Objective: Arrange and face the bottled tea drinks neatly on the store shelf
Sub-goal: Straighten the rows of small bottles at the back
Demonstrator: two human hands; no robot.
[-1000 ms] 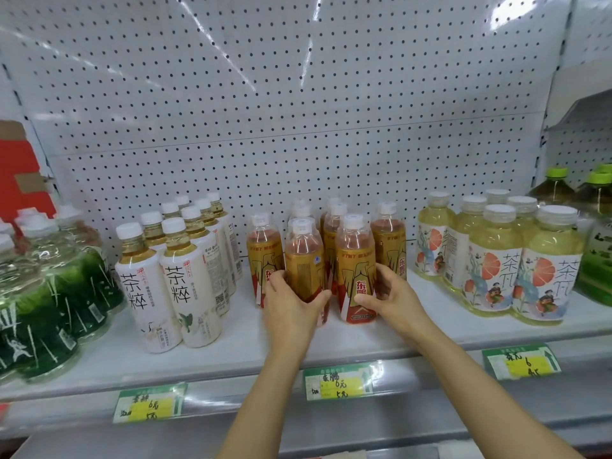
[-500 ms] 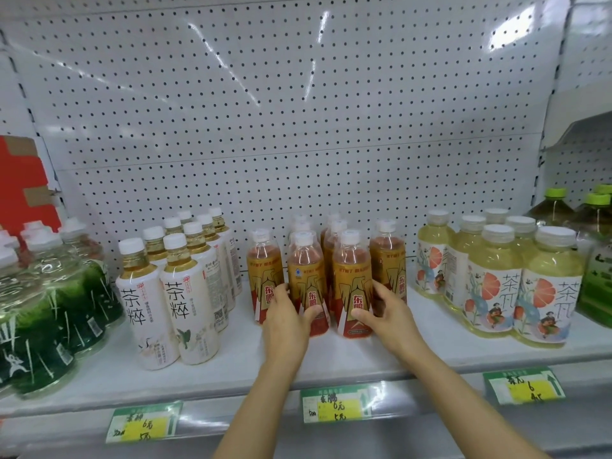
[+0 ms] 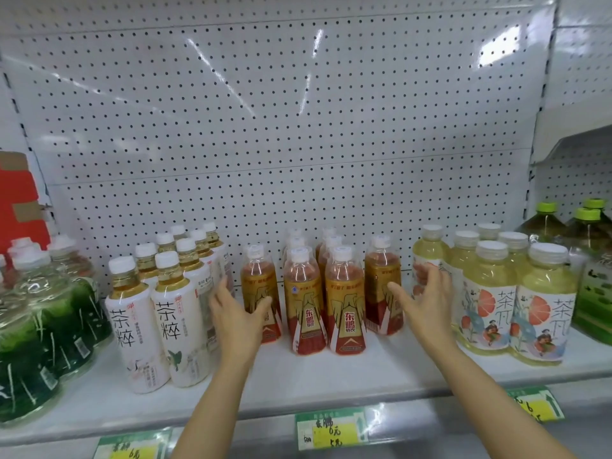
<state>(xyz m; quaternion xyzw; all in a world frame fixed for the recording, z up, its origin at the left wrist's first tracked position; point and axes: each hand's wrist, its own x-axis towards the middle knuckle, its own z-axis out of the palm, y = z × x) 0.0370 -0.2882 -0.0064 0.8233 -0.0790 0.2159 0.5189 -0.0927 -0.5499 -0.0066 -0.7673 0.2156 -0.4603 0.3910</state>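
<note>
Several red-and-gold tea bottles stand mid-shelf. Two front ones (image 3: 306, 303) (image 3: 345, 306) face forward side by side. A lone bottle (image 3: 260, 286) stands to their left, another (image 3: 382, 286) to their right. My left hand (image 3: 233, 318) is open, fingers spread, its thumb touching the left bottle, gripping nothing. My right hand (image 3: 425, 299) is open too, its thumb at the right bottle's side, fingers in front of a yellow bottle. Both forearms reach up from the bottom edge.
White-labelled tea bottles (image 3: 159, 323) stand left of my left hand, green shrink-wrapped bottles (image 3: 39, 326) further left. Yellow grapefruit tea bottles (image 3: 516, 303) crowd the right, with large green-capped bottles (image 3: 589, 243) behind. The white shelf (image 3: 314, 379) has price tags (image 3: 328, 430) along its front edge.
Both hands have let go of the two front red-and-gold bottles and spread outward, the left to the leftmost bottle, the right to the rightmost one. The camera tilted up slightly.
</note>
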